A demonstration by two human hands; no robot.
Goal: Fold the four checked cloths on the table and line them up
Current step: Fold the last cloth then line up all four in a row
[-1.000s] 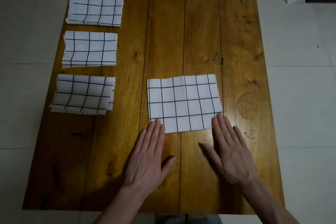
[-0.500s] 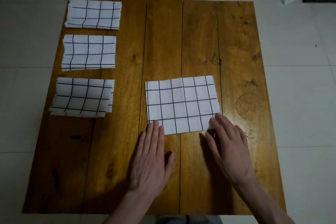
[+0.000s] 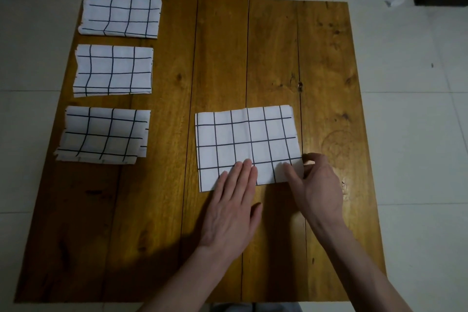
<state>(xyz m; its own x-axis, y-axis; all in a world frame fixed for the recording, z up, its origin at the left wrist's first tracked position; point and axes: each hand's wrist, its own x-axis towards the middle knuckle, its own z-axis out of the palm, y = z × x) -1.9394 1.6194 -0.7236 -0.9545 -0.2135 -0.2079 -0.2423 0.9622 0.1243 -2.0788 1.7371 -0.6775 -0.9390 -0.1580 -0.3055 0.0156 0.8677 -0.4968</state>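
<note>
Bare table (image 3: pixel 329 63) right; folded cloths (image 3: pixel 114 71) line left.

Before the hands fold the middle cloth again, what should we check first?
1. Left hand lies flat on the middle cloth, pinning its near edge: ok.
2. Right hand pinches the near right corner: ok.
3. Three folded cloths line up down the left side of the table: ok.
4. Space below the nearest folded cloth for a fourth: ok.
5. Middle cloth small enough to match the others: not ok, it is wider.
6. Layers underneath lie even: cannot tell.
</note>
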